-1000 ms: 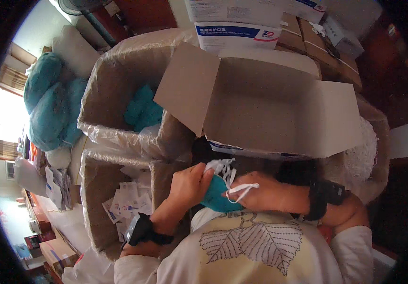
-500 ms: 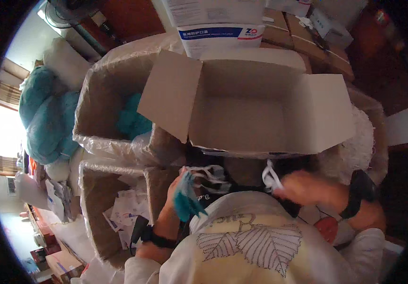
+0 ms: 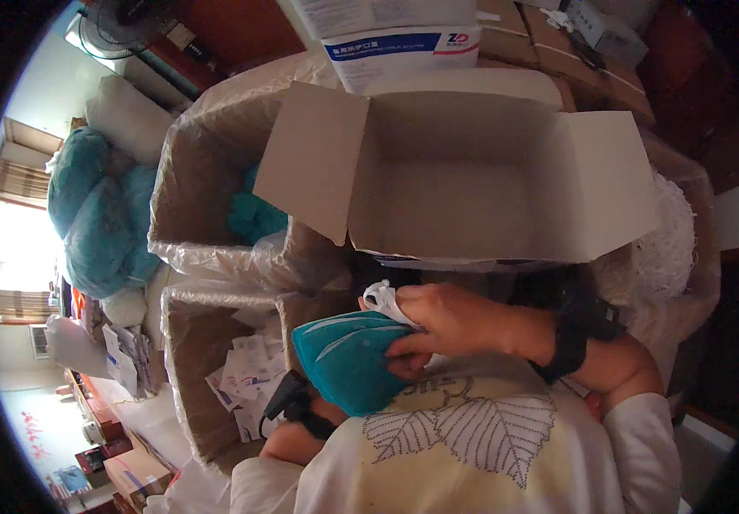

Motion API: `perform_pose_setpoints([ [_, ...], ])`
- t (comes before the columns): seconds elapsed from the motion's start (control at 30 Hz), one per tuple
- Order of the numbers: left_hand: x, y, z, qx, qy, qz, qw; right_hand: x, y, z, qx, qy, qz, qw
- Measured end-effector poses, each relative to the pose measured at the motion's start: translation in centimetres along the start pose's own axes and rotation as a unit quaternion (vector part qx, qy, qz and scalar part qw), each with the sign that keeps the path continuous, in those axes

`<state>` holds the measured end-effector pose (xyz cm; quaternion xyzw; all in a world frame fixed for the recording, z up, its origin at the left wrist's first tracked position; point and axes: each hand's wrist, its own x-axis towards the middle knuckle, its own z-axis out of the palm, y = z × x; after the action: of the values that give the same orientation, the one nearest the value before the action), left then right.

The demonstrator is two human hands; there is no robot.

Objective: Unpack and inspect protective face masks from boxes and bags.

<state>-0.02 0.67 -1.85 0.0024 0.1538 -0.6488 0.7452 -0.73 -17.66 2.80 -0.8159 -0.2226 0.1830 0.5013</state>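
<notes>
Masks (image 3: 342,367), teal and layered, sit right in front of our shirt (image 3: 463,441), and our right hand (image 3: 448,319) grasps their right end, fingers curled over, white straps (image 3: 379,298) bunched at the top, presumably to keep those loops from flopping loose. Our left hand? Hidden behind the masks, so we cannot tell its grip, though the forearm (image 3: 296,441) angle suggests support from below. Beyond, a carton (image 3: 463,201) faces us open, 2 side flaps (image 3: 316,163) splayed, likely so neither blocks the mouth. Leftward, 2 plastic-lined boxes (image 3: 182,201) stand close, 1 holding white packets (image 3: 249,368), probably for easy reach.
</notes>
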Motion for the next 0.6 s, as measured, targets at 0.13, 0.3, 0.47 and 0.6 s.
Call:
perform_pose_setpoints([
  [0.13, -0.3, 0.2, -0.6, 0.074, 0.020, -0.008, 0.997, 0.0, 1.3, 1.3, -0.005, 0.092, -0.091, 0.992],
  [0.3, -3.5, 4.2, -0.4, 0.572, 0.238, 0.210, 0.757, -1.0, 2.3, 0.4, -0.003, 0.019, -0.023, 1.000],
  [0.47, -2.1, 3.6, 7.4, 0.889, 0.209, 0.307, 0.266, -0.8, 0.9, -0.1, -0.068, -0.059, 0.106, 0.990],
  [0.6, 0.5, 1.2, 5.2, 0.918, 0.239, 0.211, 0.235, -1.3, 0.2, 0.8, -0.043, -0.043, 0.100, 0.993],
])
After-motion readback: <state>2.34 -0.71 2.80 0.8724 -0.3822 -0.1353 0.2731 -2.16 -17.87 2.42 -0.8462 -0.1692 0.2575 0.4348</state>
